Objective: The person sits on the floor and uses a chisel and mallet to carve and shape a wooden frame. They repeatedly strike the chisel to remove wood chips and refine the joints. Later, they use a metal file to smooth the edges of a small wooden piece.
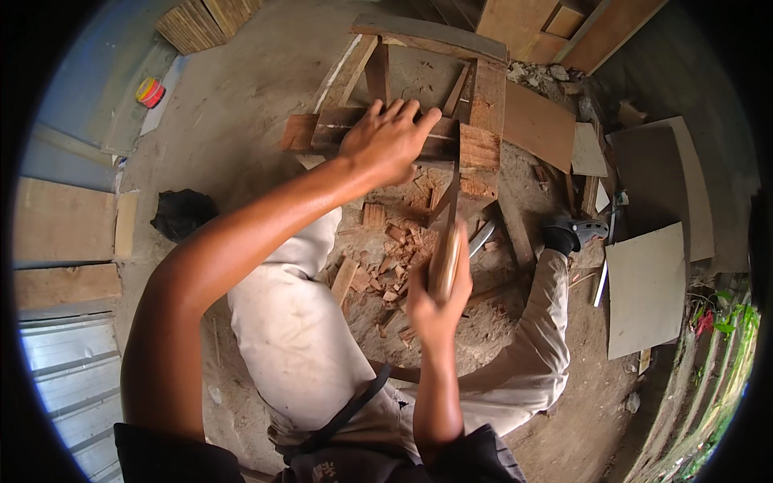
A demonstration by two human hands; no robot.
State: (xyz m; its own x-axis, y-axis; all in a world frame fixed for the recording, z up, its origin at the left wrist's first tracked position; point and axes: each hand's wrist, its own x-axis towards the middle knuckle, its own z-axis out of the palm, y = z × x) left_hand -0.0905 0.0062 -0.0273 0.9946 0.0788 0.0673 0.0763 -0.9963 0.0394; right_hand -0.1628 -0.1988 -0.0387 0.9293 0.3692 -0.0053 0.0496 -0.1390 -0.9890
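My right hand (443, 302) is closed round the wooden handle of a handsaw (445, 262). The thin blade, seen nearly edge-on, meets the right part of a wooden frame, beside a reddish sawn block (479, 149). My left hand (386, 145) lies over a dark wooden beam (330, 129) of that frame, fingers spread across its top and thumb toward the blade. More of the frame, a curved top rail (431, 36) and slanted legs, stands beyond my hands. The blade's cutting edge cannot be made out.
Wood chips and offcuts (394, 258) litter the ground between my legs. A metal blade (483, 237) lies near them. Flat boards (644, 290) lean at the right. At the left are a black bag (183, 213), a red-yellow tub (150, 92) and corrugated sheet (72, 378).
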